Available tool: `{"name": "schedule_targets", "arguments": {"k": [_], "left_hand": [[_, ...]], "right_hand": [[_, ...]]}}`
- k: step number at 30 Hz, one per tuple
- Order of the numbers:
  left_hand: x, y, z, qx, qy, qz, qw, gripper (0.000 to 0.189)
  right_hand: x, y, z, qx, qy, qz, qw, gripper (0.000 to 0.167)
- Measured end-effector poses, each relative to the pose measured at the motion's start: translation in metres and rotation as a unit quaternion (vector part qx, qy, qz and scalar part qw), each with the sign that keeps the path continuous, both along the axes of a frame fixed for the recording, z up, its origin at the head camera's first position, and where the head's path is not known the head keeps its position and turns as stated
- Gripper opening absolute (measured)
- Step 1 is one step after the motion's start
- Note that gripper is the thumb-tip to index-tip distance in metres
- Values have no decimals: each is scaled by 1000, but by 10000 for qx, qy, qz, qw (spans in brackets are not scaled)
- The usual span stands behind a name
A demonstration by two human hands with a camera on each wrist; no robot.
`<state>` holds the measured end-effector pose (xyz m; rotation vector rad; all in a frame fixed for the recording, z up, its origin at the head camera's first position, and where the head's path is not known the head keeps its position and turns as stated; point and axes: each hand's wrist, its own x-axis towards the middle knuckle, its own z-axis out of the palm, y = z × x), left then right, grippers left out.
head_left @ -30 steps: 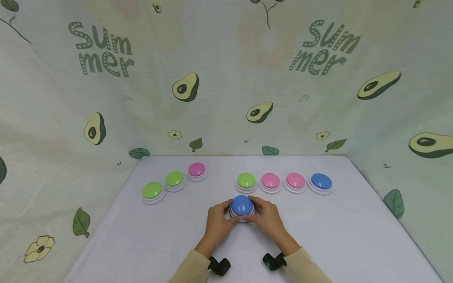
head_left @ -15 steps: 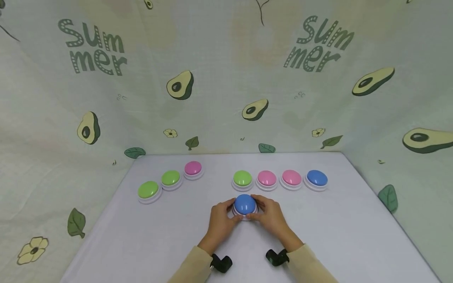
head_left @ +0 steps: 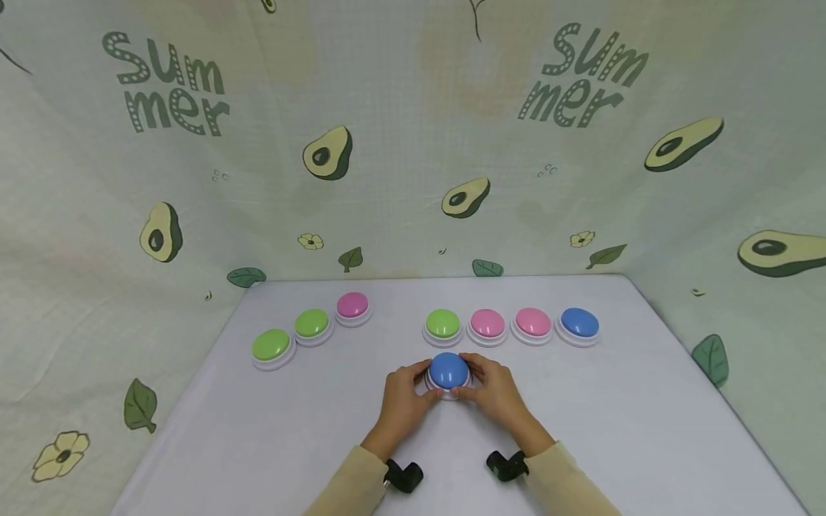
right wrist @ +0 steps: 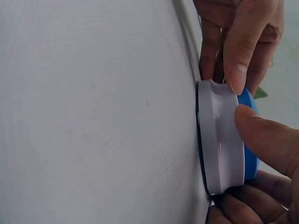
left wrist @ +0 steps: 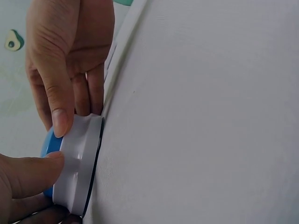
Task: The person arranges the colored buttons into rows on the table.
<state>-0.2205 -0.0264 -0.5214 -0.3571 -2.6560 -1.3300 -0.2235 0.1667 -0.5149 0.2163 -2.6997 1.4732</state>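
A blue push button [head_left: 449,370] with a domed top and a white round base stands low on the table, between both hands. My left hand [head_left: 403,405] grips its left side, the thumb at the front and the fingers round behind. From the right, my right hand [head_left: 497,394] holds it the same way, and the two thumbs nearly meet at the front. Close up in the left wrist view, the white base [left wrist: 77,168] has its dark underside edge at the tabletop. In the right wrist view, a thumb presses the base [right wrist: 222,140] near the blue dome; fingers behind are partly hidden.
Behind the hands runs a row of buttons: green [head_left: 443,324], pink [head_left: 487,324], another pink [head_left: 533,322] and blue [head_left: 579,322]. Back left, two green buttons [head_left: 271,345] and a magenta one [head_left: 352,305] form a slanted line. A printed cloth [head_left: 393,143] hangs behind the white table [head_left: 290,444].
Both hands have slid the held blue button slightly to the right relative to the row behind. The head view has shifted a little; both hands keep their grip.
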Motion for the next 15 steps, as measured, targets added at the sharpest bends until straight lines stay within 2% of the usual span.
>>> {"name": "schedule_targets", "arguments": {"k": [15], "left_hand": [[-4, -2, 0, 202, -180, -93, 9996, 52]], "right_hand": [[3, -2, 6, 143, 3, 53, 9999, 63]]}}
